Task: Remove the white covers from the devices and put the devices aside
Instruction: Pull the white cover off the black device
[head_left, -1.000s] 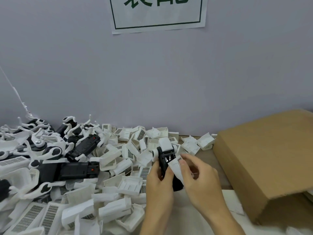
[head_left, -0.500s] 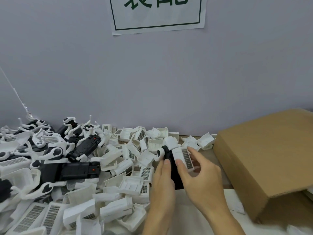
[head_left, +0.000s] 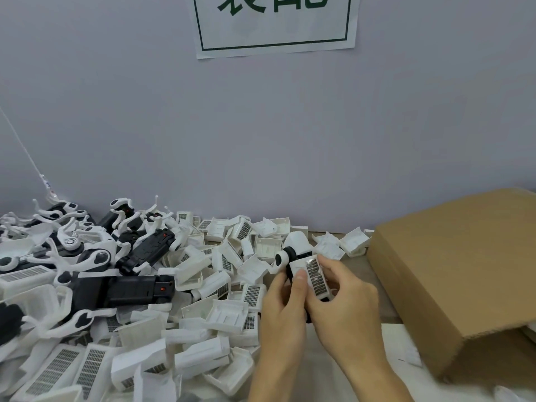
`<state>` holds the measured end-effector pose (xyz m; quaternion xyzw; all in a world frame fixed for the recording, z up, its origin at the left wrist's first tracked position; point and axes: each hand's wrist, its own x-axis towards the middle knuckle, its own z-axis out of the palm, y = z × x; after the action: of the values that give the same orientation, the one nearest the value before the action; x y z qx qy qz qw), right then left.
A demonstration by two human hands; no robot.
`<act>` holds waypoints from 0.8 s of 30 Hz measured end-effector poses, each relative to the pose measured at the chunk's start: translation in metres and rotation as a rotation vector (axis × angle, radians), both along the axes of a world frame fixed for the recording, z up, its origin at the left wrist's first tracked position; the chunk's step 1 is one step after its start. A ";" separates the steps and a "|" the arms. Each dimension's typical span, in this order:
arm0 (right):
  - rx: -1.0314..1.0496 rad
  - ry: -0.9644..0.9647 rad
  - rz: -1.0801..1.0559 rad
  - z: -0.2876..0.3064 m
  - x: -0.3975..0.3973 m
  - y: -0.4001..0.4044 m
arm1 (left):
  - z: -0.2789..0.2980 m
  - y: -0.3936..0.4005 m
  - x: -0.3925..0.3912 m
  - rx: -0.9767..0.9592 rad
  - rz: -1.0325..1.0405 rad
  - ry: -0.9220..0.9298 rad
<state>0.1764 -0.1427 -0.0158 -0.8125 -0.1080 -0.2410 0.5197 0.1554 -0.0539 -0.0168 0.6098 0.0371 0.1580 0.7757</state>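
Two bare hands work over a bench heaped with moulded plastic parts. The left hand (head_left: 285,309) curls around a small black plastic device with a white ring-shaped arm (head_left: 285,258), held above the bench just in front of the pile. The right hand (head_left: 345,297) pinches a white rectangular plastic cover with a grey gridded label (head_left: 314,275) against the device's side. Loose white box-like covers (head_left: 223,311), many showing the same mesh-patterned stickers, spread across the centre. Black ribbed devices with curved white arms (head_left: 139,288) lie jumbled at left. A matte brown cardboard box (head_left: 452,274) sits at right, beneath a pale wall with a green-bordered paper sign (head_left: 275,33).
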 end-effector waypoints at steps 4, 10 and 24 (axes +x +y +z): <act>0.023 0.002 0.133 0.001 0.000 -0.004 | 0.000 0.004 0.001 -0.015 0.066 -0.009; 0.221 0.133 0.266 0.004 0.005 -0.011 | 0.000 0.004 0.002 -0.080 0.111 0.002; 0.670 0.395 0.377 0.008 0.004 -0.001 | -0.004 0.003 0.005 -0.047 0.119 0.035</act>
<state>0.1802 -0.1438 -0.0081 -0.5954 -0.0690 -0.0034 0.8005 0.1606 -0.0505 -0.0210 0.5908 0.0903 0.1922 0.7784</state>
